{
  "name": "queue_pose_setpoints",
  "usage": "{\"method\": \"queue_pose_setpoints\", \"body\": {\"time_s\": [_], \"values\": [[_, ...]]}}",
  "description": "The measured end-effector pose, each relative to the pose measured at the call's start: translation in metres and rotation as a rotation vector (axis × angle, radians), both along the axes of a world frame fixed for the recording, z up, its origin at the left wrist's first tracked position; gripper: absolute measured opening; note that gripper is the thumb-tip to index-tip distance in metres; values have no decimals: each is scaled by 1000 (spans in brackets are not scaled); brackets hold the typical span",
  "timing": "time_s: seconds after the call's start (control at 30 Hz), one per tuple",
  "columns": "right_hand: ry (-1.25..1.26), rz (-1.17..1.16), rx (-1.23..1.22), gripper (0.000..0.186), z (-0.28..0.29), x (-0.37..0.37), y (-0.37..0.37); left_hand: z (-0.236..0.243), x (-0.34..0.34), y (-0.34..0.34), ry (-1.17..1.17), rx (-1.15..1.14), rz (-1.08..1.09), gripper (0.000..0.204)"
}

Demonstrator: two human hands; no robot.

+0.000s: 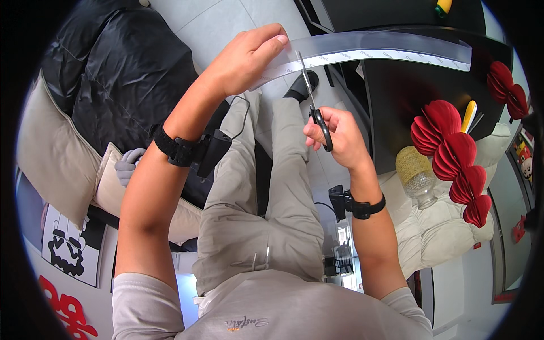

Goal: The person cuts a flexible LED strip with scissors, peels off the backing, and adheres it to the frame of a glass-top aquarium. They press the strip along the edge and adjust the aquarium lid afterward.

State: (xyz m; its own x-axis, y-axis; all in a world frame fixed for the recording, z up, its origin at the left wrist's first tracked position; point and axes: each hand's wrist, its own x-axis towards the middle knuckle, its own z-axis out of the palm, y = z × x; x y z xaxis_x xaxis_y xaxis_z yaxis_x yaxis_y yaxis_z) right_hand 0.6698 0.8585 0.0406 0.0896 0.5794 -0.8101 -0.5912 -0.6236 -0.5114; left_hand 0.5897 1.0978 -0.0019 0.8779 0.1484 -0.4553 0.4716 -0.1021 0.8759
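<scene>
My left hand [249, 59] pinches one end of a long clear plastic strip [362, 43] between thumb and fingers. A white printed backing band runs along the strip's lower edge, and its far end reaches out to the right over a black surface. In my right hand [339, 136] is a pair of scissors [317, 116] with black handles, blades pointing up and away from me. The blades cross the strip a little to the right of my left hand. Whether the strip lies between both blades, I cannot tell.
Black furniture [391, 96] stands at the right, holding a yellow-handled tool [468, 116]. Red paper honeycomb decorations [453, 156] hang beside a glass jar [422, 190] with a yellow top. At the left are a black-covered seat [133, 73] and beige cushions [59, 147].
</scene>
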Motion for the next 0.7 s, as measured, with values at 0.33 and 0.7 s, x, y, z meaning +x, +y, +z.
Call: {"method": "queue_pose_setpoints", "body": {"time_s": [0.33,0.7], "values": [[-29,37,37,36,-4,4,7,9,3,0,34,76,-8,34],[-15,8,52,44,-4,6,14,8,3,1,18,79,-32,32]]}}
